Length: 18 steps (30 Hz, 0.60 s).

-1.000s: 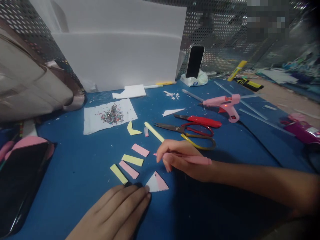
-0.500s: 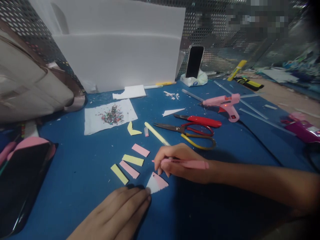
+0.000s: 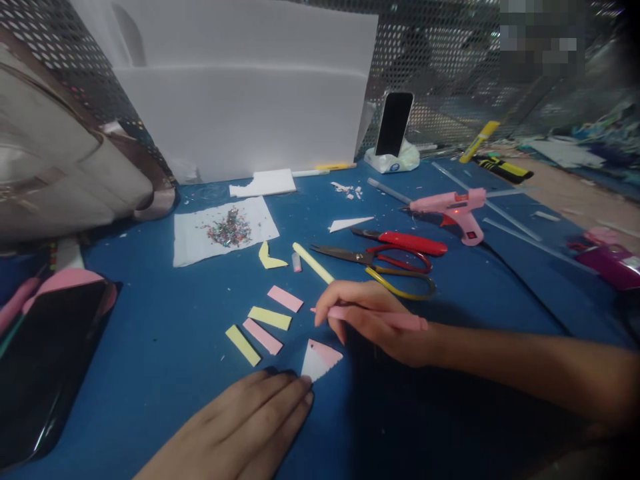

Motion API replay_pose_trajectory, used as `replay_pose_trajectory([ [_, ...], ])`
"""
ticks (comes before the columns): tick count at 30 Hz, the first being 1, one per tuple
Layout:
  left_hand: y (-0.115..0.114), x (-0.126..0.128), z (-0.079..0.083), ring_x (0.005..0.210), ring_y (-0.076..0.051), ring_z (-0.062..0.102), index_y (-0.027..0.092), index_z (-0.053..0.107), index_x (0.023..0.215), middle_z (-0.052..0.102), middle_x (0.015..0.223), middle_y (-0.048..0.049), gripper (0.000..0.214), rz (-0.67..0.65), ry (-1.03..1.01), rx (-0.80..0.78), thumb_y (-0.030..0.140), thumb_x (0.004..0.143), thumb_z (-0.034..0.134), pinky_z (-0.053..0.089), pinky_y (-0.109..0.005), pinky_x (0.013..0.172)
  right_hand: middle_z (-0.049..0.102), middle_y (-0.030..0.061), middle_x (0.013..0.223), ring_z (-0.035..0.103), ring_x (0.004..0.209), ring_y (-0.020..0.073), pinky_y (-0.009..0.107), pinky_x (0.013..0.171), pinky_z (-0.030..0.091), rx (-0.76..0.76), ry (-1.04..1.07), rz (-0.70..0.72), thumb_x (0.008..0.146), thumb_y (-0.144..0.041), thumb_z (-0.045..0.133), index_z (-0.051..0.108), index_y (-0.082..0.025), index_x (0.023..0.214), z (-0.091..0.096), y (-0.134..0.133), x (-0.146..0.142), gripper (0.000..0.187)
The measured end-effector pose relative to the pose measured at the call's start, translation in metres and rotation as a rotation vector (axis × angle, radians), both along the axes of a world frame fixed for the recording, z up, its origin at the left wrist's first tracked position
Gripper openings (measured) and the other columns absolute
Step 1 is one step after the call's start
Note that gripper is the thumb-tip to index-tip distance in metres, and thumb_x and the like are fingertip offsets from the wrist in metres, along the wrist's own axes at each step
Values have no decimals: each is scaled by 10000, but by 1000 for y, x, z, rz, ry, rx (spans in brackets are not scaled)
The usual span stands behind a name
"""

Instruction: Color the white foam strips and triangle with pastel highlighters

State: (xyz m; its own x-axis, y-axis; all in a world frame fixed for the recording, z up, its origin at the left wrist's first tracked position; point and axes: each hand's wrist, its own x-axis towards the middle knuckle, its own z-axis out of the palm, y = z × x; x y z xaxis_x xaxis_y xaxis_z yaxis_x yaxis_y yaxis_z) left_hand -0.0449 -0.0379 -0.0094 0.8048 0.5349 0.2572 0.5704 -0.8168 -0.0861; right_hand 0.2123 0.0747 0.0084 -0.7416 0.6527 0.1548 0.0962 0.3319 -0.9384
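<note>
My right hand [image 3: 377, 320] grips a pink marker [image 3: 400, 320], its tip pointing left above the blue tabletop. Just below that tip lies a small triangular card piece [image 3: 321, 361], pink along its upper side and white lower down, with a scalloped lower-right edge and a dark spot near the top. My left hand [image 3: 245, 420] rests flat, its fingertips touching the triangle's lower-left corner. Left of the marker lie pink strips [image 3: 285, 299] and yellow strips [image 3: 243, 345]. A pale yellow marker [image 3: 313, 262] is partly hidden behind my right hand, and a small pink-and-clear cap [image 3: 297, 262] sits beside it.
Scissors [image 3: 367, 258] and a red-handled tool [image 3: 415, 244] lie beyond my right hand, with a pink glue gun [image 3: 450, 205] to their right. Glitter covers part of a white sheet [image 3: 187, 243]. Phones stand at the back [image 3: 395, 123] and lie at left [image 3: 50, 367].
My right hand and the marker have lifted slightly away from the triangle. The triangle has turned a little under my left fingertips. The whole view has shifted slightly.
</note>
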Motion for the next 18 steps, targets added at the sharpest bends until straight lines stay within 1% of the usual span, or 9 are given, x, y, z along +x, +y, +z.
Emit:
replay_pose_trajectory([
  [2,2,0,-2,1366,-159,400,178,399,1447,445,1489,20,413,-16,-12,4,209,1056,268,157,-332,1209,526,4,749,495,645,115,245,603,425,-30,3,6,1030,-402,303,576,-148,1029,2,0,1,373],
  [3,3,0,-3,1356,-161,414,170,413,1439,453,1483,13,411,-30,-23,13,200,1053,272,151,-338,1211,516,3,753,488,646,113,247,608,432,-37,-1,3,1028,-392,305,565,-148,980,4,0,1,360],
  [6,5,0,-6,1329,-152,448,165,453,1414,479,1464,6,405,-58,-61,30,221,1054,276,145,-332,1213,515,-2,740,511,635,98,220,581,437,-64,-42,10,999,-308,407,522,-151,785,6,2,-1,290],
  [8,4,2,-5,1314,-129,463,186,479,1396,517,1431,25,396,-24,-100,27,215,1054,281,164,-304,1209,525,-6,708,533,617,92,203,547,421,-81,-79,23,989,-272,438,513,-148,722,6,3,-3,304],
  [10,3,3,-2,1296,-105,480,209,494,1383,566,1380,40,394,10,-111,20,212,1058,273,199,-274,1199,527,-12,687,545,622,94,203,554,425,-90,-95,13,986,-274,459,503,-152,712,4,3,-4,303],
  [12,2,4,0,1291,-96,486,221,494,1383,586,1356,43,397,30,-95,9,209,1060,262,219,-265,1193,522,-17,688,554,655,102,212,595,449,-98,-87,-7,974,-290,492,479,-163,723,2,3,-5,282],
  [14,2,4,0,1302,-105,476,210,490,1386,570,1376,38,394,19,-85,-9,205,1059,270,207,-273,1198,515,-22,682,548,654,103,214,596,446,-96,-87,17,968,-300,505,468,-168,728,0,3,-5,277],
  [16,3,4,-2,1305,-116,475,191,505,1374,557,1390,31,391,3,-125,-13,168,1048,292,193,-285,1203,506,-26,658,534,628,100,209,563,418,-84,-105,57,971,-302,497,471,-167,717,-1,3,-4,289],
  [18,4,4,-2,1303,-121,477,178,518,1363,551,1396,26,397,-14,-141,-13,126,1033,302,192,-289,1202,504,-26,661,530,626,98,207,559,410,-82,-111,55,973,-300,494,470,-167,714,-1,3,-4,292],
])
